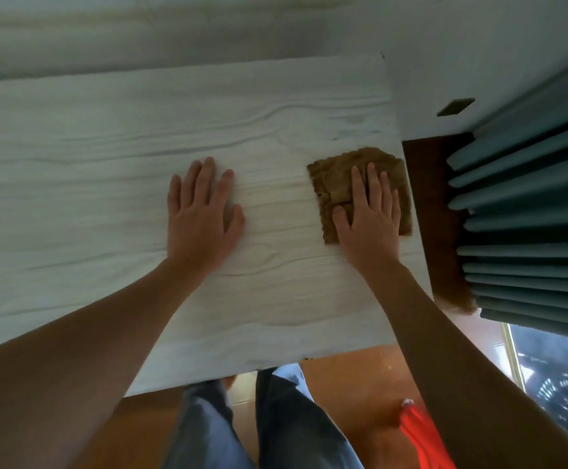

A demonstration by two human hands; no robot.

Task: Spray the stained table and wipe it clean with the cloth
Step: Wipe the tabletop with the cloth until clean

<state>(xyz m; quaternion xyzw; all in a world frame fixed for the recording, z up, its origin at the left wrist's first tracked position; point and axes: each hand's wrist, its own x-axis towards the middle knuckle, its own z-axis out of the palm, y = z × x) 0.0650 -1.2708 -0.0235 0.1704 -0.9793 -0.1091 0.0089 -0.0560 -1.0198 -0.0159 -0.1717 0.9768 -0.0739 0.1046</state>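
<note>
A pale wood-grain table fills most of the view. A folded brown cloth lies near the table's right edge. My right hand lies flat on the cloth with fingers spread, pressing it onto the tabletop. To the left of the cloth, my left hand rests palm down on the bare tabletop, fingers apart, holding nothing. No spray bottle is in view. I cannot make out a clear stain on the surface.
A grey-green pleated curtain hangs just right of the table, with a dark brown strip between them. A white wall runs behind. Below the table's near edge are my legs in grey trousers, orange floor and a red object.
</note>
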